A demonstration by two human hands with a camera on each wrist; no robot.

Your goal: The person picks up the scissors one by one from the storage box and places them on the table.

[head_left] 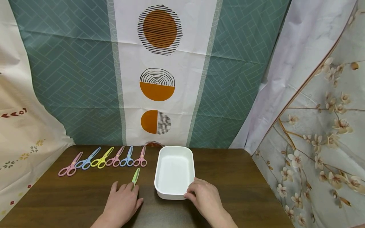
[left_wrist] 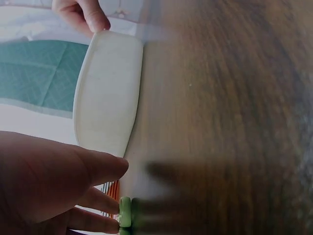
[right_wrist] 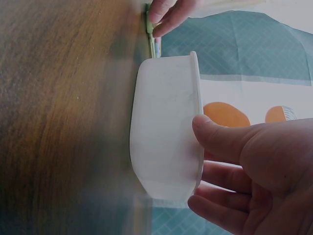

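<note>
My left hand lies low over the table, its fingertips touching the handle end of a pair of light green scissors. The hand covers most of their handles, while the blade end points away to the back. In the left wrist view, a green handle loop shows at the fingertips and the thumb stays apart from it. A white rectangular tray with nothing in it stands upright on the table, right of the scissors. My right hand grips its near right corner, thumb on the near side and fingers along the right rim.
Along the back left, a row of pastel scissors includes pink ones, blue ones and yellow ones. The dark wooden table ends at a patterned green and white curtain. Floral cloth hangs on the right.
</note>
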